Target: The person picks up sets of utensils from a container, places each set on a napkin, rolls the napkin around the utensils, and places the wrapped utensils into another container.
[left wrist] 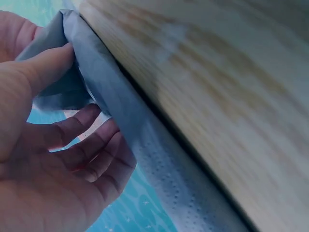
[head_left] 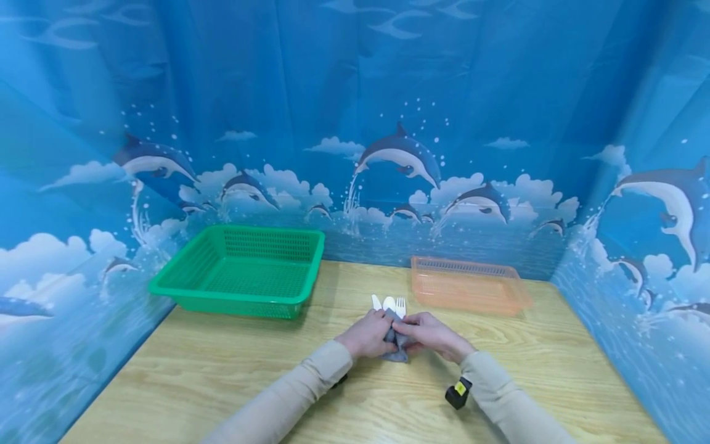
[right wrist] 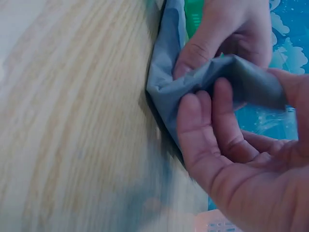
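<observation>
A grey-blue napkin (head_left: 396, 355) (left wrist: 104, 70) lies on the table between both hands, its fabric folded and bunched. From its far end stick out the tops of a white knife (head_left: 376, 302), a white spoon (head_left: 389, 303) and a white fork (head_left: 400, 306), side by side; their lower parts are hidden. My left hand (head_left: 367, 335) (left wrist: 58, 150) holds the napkin's left side, thumb on top and fingers beneath. On the right, my right hand (head_left: 435, 337) (right wrist: 236, 154) pinches a raised fold of the cloth (right wrist: 166, 72) between thumb and fingers.
A green basket (head_left: 238, 302) stands at the back left of the wooden table (head_left: 233, 364). An orange, shallow basket (head_left: 471, 293) sits at the back right. Dolphin-printed blue curtains (head_left: 333, 80) close off the back and sides.
</observation>
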The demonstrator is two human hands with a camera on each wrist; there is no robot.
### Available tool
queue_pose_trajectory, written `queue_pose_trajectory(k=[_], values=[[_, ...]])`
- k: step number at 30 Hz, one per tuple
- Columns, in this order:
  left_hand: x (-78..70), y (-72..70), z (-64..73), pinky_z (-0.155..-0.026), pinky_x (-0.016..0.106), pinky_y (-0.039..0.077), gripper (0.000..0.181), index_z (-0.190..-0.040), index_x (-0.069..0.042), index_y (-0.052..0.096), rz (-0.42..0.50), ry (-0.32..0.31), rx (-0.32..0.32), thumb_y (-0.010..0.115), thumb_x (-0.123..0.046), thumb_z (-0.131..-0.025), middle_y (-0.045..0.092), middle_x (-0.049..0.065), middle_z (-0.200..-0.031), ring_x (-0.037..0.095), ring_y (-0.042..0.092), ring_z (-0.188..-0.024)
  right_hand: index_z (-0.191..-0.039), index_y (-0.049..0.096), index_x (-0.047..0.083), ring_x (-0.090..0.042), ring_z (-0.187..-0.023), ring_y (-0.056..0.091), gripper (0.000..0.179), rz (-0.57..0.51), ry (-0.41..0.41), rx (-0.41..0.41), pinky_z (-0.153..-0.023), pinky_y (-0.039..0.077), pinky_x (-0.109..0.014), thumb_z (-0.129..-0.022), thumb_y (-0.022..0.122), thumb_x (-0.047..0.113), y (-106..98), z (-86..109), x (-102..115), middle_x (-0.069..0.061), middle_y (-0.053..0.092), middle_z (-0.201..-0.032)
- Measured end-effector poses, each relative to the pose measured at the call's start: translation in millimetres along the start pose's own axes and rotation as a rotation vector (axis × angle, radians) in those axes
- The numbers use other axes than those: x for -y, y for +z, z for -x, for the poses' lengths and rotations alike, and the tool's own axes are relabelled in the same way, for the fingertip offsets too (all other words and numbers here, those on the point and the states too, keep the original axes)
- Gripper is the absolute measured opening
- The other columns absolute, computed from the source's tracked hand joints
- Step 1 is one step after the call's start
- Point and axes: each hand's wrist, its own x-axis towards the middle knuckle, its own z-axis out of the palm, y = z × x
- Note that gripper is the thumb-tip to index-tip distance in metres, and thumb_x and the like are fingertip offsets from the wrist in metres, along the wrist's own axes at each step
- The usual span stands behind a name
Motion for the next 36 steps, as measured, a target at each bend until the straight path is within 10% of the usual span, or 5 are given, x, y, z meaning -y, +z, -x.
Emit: queue_pose_trajectory(k=[5,11,20,30,36], values=[[4.8,-4.1,2.7,-0.094,0.028,0.047,0.046,-0.115,-0.012,0.067,0.115,0.022,-0.006,0.082,-0.034,-0.077,0.067,0.004,-0.108,0.020,0.058,-0.106,-0.124,0.055,-0.008,-0.008,-0.068,0.060,0.061,-0.090,0.047,-0.027,-0.064,0.056,-0.027,-0.106,0.032,0.046,4.2,-5.6,-0.6,-0.003,0.062,-0.083],[10.8,-12.0,9.6,-0.075,0.026,0.047,0.066,-0.118,-0.011,0.065,0.370,-0.164,0.107,0.074,-0.062,-0.077,0.063,0.004,-0.108,0.016,0.056,-0.096,-0.120,0.056,-0.009,-0.009,-0.071,0.059,0.035,-0.030,0.059,-0.060,-0.064,0.055,-0.026,-0.105,0.038,0.016,7.0,-7.1,-2.0,-0.004,0.061,-0.085],[15.9,-10.1,13.7,-0.042,0.022,0.035,0.049,-0.062,-0.013,0.061,0.593,-0.332,0.084,0.063,-0.052,-0.090,0.054,-0.004,-0.051,0.009,0.048,-0.045,-0.109,0.063,-0.008,-0.012,-0.069,0.057,0.028,0.108,0.006,-0.078,-0.062,0.055,-0.027,-0.102,0.041,0.008,11.9,-9.9,-0.2,-0.007,0.062,-0.085],[18.5,-13.7,17.9,-0.052,0.022,0.036,0.021,-0.088,-0.010,0.065,0.831,-0.363,0.229,0.071,-0.030,-0.091,0.064,0.001,-0.065,0.011,0.051,-0.056,-0.091,0.074,0.005,-0.010,-0.072,0.060,0.007,0.738,-0.304,-0.238,-0.066,0.052,-0.027,-0.086,0.068,0.004,15.9,-29.7,0.2,-0.002,0.070,-0.081],[18.2,-11.2,16.8,-0.047,0.020,0.029,0.025,-0.075,-0.007,0.066,0.775,-0.352,0.249,0.069,-0.024,-0.092,0.062,-0.002,-0.059,0.008,0.042,-0.049,-0.110,0.073,0.007,-0.017,-0.085,0.057,0.022,0.994,-0.416,-0.221,-0.077,0.049,-0.036,-0.092,0.060,0.004,19.6,-42.2,2.6,-0.003,0.067,-0.093]])
